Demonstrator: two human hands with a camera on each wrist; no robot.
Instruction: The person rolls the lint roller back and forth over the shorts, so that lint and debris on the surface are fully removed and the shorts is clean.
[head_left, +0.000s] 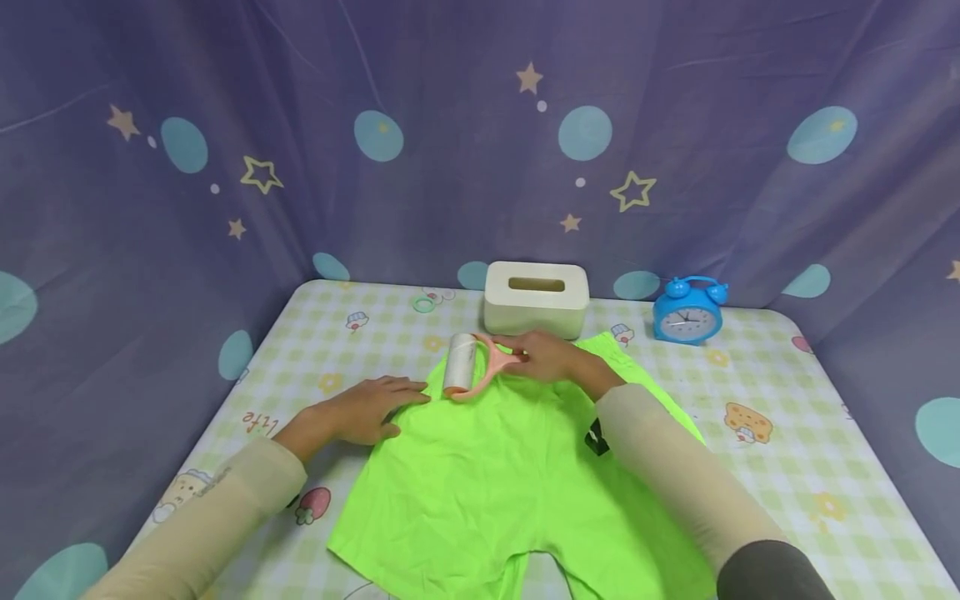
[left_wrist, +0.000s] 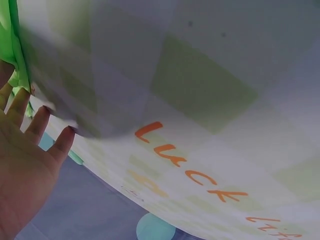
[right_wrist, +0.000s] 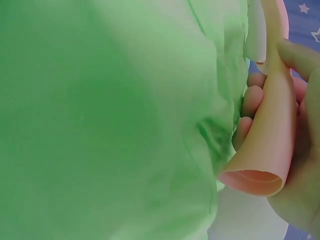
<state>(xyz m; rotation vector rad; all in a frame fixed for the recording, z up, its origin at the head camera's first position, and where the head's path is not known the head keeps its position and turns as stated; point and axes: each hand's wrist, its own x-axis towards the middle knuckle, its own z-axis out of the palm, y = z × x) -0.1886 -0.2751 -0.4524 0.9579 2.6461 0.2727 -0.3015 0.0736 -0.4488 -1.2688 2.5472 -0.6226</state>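
Neon green shorts (head_left: 480,475) lie spread on the table, waistband toward the back. My right hand (head_left: 543,356) grips the pink handle of a lint roller (head_left: 460,364), whose white roll rests near the waistband's left part. In the right wrist view, the fingers of that hand (right_wrist: 305,110) curl round the hollow handle (right_wrist: 272,132). At the left edge of the shorts, my left hand (head_left: 372,410) rests with its fingers extended, fingertips touching the fabric. The left wrist view shows the same hand (left_wrist: 30,160) with spread fingers beside the green cloth (left_wrist: 9,40).
A white tissue box (head_left: 536,321) stands behind the shorts. To its right is a blue alarm clock (head_left: 687,312). A small green ring (head_left: 423,305) lies at the back left. The checkered tablecloth (head_left: 810,450) covers the table, and a purple patterned curtain (head_left: 465,192) hangs behind.
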